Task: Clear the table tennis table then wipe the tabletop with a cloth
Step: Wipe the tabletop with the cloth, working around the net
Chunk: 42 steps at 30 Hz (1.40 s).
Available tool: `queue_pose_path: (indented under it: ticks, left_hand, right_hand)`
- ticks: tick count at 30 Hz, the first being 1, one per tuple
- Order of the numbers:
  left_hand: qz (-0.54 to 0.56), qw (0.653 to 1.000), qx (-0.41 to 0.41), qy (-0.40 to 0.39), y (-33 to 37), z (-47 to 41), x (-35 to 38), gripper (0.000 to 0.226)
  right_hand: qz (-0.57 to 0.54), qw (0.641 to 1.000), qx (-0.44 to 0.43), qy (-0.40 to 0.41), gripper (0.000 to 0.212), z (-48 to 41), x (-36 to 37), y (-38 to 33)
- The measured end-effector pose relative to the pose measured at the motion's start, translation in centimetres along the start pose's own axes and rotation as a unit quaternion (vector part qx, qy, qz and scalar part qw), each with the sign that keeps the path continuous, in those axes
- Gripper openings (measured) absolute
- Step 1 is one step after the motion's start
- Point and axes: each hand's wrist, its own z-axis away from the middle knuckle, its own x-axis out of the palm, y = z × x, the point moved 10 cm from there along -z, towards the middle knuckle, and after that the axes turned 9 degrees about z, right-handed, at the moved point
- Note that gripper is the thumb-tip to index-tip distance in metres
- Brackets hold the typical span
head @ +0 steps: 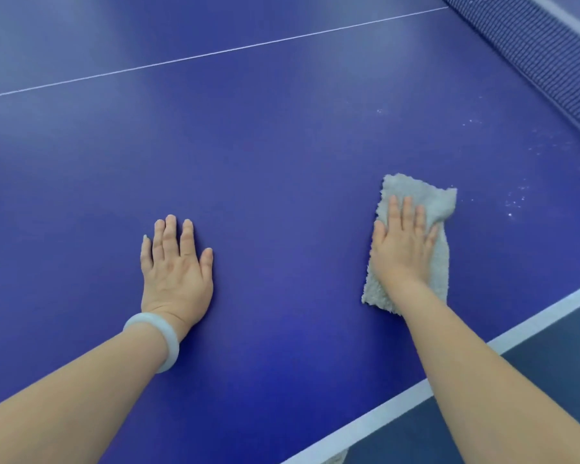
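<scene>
The blue table tennis tabletop (282,162) fills the view. A grey fluffy cloth (436,209) lies flat on it near the right side edge. My right hand (404,244) presses down on the cloth with straight fingers. My left hand (175,266) rests flat on the bare tabletop to the left, palm down, with a pale bangle on its wrist. Small white specks (513,202) dot the surface to the right of the cloth.
The net (529,51) runs along the upper right. A thin white centre line (215,54) crosses the far tabletop. The white side line (482,349) marks the table's edge at lower right, with dark grey floor (556,363) beyond it.
</scene>
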Motion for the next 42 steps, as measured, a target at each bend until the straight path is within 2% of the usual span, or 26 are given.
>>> queue_pose_path:
  ticks: [2,4,6,8,9,12,13,14,15,17,19,21,23,28,31,33,37,39,42]
  left_hand:
    - [0.0,1.0,-0.002,-0.001,-0.1,0.1,0.0,0.061]
    - [0.002,1.0,-0.001,-0.003,0.0,0.0,0.1,0.061]
    - [0.004,1.0,-0.008,-0.009,-0.1,0.0,0.0,0.06]
    - [0.019,1.0,-0.014,-0.012,0.2,0.3,-0.4,0.057]
    - [0.034,0.999,0.007,-0.005,1.2,0.5,-0.8,0.054]
    - [0.047,0.984,0.172,0.015,8.6,1.4,-1.3,0.048]
    - [0.043,0.979,0.197,0.006,11.0,1.6,-0.7,0.047]
    - [0.043,0.981,0.188,-0.015,12.6,1.6,0.3,0.048]
    - [0.044,0.985,0.161,-0.038,13.6,1.5,1.5,0.052]
    - [0.001,0.991,0.119,-0.063,14.5,1.7,3.9,0.061]
    - [-0.044,0.991,0.116,-0.056,14.6,2.1,5.1,0.065]
    - [-0.041,0.992,0.114,-0.044,14.3,2.0,5.4,0.067]
    - [-0.039,0.992,0.115,-0.042,14.2,1.8,5.6,0.067]
    - [-0.039,0.992,0.109,-0.046,14.0,1.7,5.7,0.065]
    - [-0.033,0.993,0.106,-0.044,14.0,1.7,5.6,0.065]
    - [-0.028,0.993,0.103,-0.046,13.9,1.7,5.7,0.065]
    - [-0.021,0.994,0.101,-0.048,14.0,1.8,5.7,0.064]
    - [-0.024,0.994,0.102,-0.043,14.1,1.7,5.6,0.064]
    - [-0.02,0.994,0.101,-0.037,14.0,1.8,5.6,0.064]
  right_hand:
    - [-0.011,0.998,0.068,-0.002,0.062,2.9,0.4,2.7]
    - [-0.011,0.996,0.084,0.002,0.065,7.0,0.8,0.9]
    - [0.001,0.999,0.038,0.01,0.066,9.9,1.1,-3.4]
    - [0.018,0.999,-0.044,0.026,0.064,10.5,1.3,-7.9]
    - [0.014,0.996,-0.08,0.024,0.063,9.9,1.2,-9.4]
    - [0.007,0.984,-0.175,0.022,0.06,7.7,0.7,-10.6]
    - [0.009,0.98,-0.198,0.02,0.059,7.2,0.6,-10.0]
    - [0.012,0.979,-0.203,0.018,0.058,6.7,0.5,-8.7]
    - [0.012,0.983,-0.182,0.015,0.058,5.9,0.5,-6.4]
    - [0.012,0.997,-0.075,0.01,0.059,4.8,0.7,0.5]
    - [0.003,0.999,0.048,0.002,0.06,6.1,0.9,7.7]
    - [-0.007,0.993,0.121,0.002,0.062,9.1,1.3,11.0]
    - [-0.008,0.993,0.116,0.006,0.063,11.4,1.6,9.3]
    - [0.021,0.995,-0.095,0.027,0.062,10.1,1.2,-1.4]
    - [0.015,0.986,-0.163,0.023,0.058,7.0,0.7,-0.4]
    - [0.012,0.991,-0.13,0.022,0.057,5.3,0.7,4.5]
    - [-0.002,0.998,0.061,0.012,0.059,5.6,1.2,17.6]
    - [-0.003,0.994,0.103,0.016,0.059,7.6,1.4,19.1]
    - [-0.012,0.997,0.075,0.034,0.057,10.0,1.2,14.5]
